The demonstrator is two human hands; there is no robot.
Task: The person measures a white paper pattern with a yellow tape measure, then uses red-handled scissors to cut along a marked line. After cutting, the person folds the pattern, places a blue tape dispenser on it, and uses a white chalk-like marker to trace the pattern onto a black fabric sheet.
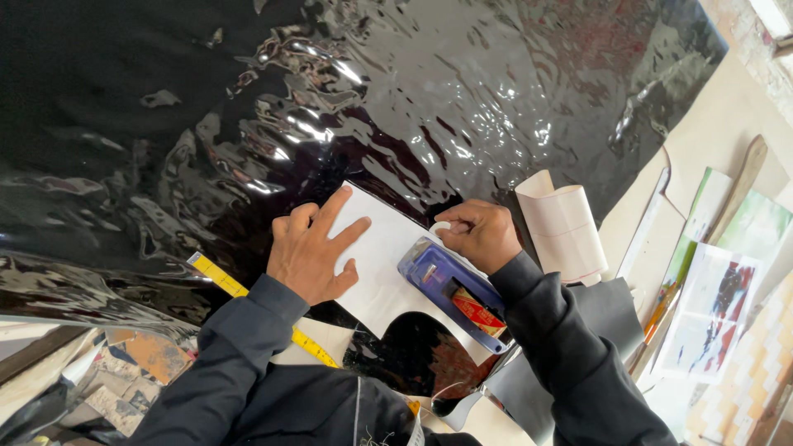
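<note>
A large glossy black sheet covers most of the table. On it lies a white card pattern piece. My left hand presses flat on the card's left part, fingers spread. My right hand is closed around the front of a blue tape dispenser that rests on the card, with a red roll core showing at its rear. A thumb and finger pinch a small white loop at the dispenser's tip.
A yellow measuring tape runs under my left forearm. A curled white paper roll lies right of my right hand. Printed colourful sheets and a wooden stick sit at the right edge. Scraps pile at lower left.
</note>
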